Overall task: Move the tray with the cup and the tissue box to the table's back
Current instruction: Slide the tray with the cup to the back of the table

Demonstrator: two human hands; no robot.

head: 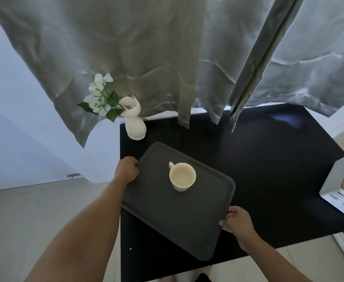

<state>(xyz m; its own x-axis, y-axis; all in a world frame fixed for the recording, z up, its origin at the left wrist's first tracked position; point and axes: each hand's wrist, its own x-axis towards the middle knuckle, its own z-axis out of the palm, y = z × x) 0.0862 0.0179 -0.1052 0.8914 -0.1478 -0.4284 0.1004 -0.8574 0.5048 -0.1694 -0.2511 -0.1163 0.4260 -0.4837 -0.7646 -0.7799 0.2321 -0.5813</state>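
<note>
My left hand (127, 169) and right hand (237, 221) each clasp an edge of the dark tray (167, 210) carrying the cream cup (182, 177) over the black surface (268, 159).

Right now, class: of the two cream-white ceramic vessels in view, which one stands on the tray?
The cup, the short open mug with a side handle, empty, stands on the dark tray. The vase, tall with white flowers, stands on the black table behind the tray.

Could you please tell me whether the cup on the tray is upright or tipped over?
Upright: the cup stands on its base on the tray, its round mouth facing up, showing an empty interior.
</note>
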